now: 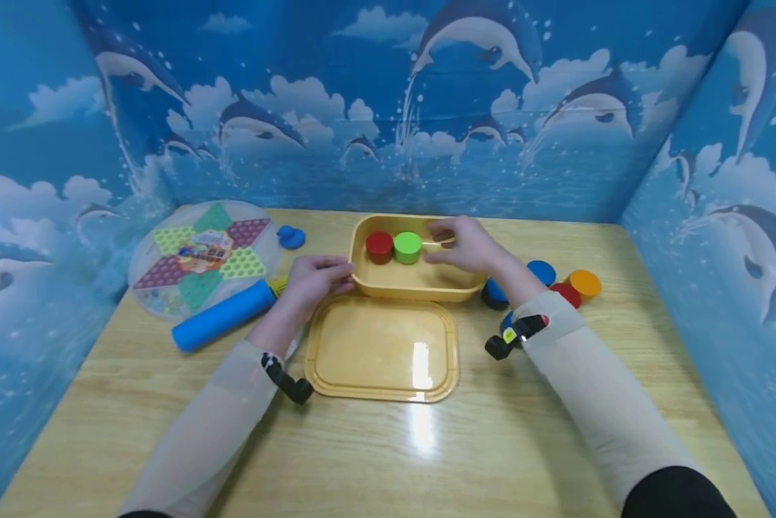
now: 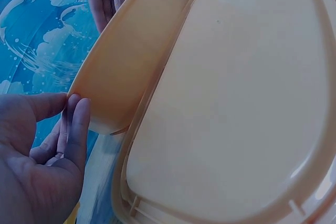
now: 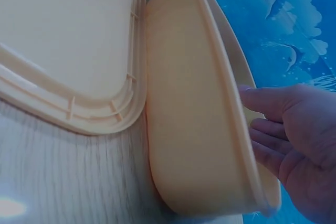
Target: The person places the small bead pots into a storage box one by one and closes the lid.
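Observation:
A yellow plastic box [image 1: 420, 293] stands at the back of the table. Inside it, a red round block [image 1: 379, 247] sits beside a green one [image 1: 408, 247]. My left hand [image 1: 319, 277] pinches the box's left rim between thumb and fingers, seen close up in the left wrist view. Over the box's right half, my right hand [image 1: 468, 248] reaches in, thumb and fingers bent apart just right of the green block. The rim hides its fingertips in the right wrist view, and I cannot tell whether it holds something. The matching lid [image 1: 381, 349] lies flat in front.
Blue, red and orange round blocks [image 1: 584, 285] lie right of the box, partly under my right forearm. To the left are a blue cylinder [image 1: 222, 315], a round star-patterned game board [image 1: 209, 252] and a small blue duck [image 1: 291, 237]. Dolphin-print walls enclose the table.

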The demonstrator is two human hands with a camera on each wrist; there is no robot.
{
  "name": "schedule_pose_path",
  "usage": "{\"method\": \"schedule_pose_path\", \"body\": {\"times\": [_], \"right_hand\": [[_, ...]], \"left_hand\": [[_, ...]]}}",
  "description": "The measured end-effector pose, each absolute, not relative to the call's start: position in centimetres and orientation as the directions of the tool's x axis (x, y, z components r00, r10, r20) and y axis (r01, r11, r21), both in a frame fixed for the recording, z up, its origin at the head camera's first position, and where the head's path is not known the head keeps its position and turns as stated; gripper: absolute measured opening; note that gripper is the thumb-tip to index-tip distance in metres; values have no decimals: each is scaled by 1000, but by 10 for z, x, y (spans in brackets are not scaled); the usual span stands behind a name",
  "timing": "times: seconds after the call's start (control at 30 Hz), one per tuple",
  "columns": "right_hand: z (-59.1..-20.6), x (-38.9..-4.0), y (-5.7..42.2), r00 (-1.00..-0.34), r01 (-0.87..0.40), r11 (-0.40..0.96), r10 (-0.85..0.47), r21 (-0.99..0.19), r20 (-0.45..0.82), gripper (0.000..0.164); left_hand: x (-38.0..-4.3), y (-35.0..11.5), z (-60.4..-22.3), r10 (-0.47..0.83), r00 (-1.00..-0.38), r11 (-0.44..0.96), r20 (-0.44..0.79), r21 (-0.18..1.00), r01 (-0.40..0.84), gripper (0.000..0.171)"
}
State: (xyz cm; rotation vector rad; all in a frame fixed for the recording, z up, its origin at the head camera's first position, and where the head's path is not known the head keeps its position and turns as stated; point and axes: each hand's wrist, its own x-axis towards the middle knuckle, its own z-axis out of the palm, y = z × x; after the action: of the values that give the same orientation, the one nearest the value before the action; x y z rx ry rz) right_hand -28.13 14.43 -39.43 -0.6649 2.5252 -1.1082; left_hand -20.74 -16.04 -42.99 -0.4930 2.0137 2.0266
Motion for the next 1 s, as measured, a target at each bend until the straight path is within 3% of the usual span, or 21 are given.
{"method": "schedule_pose_path", "body": {"times": [0.6,1.0], "right_hand": [[-365,-231,194,-875,-365,589,-482,-721,49,57],[-368,-193,232,-896,-371,628,-437,-684,85,53]], "left_hand": [[-205,-160,-427,-57,-913,-15,-403,915,-403,34],[-207,-160,-430,-59,-916,-17,-398,918,-397,32]]}}
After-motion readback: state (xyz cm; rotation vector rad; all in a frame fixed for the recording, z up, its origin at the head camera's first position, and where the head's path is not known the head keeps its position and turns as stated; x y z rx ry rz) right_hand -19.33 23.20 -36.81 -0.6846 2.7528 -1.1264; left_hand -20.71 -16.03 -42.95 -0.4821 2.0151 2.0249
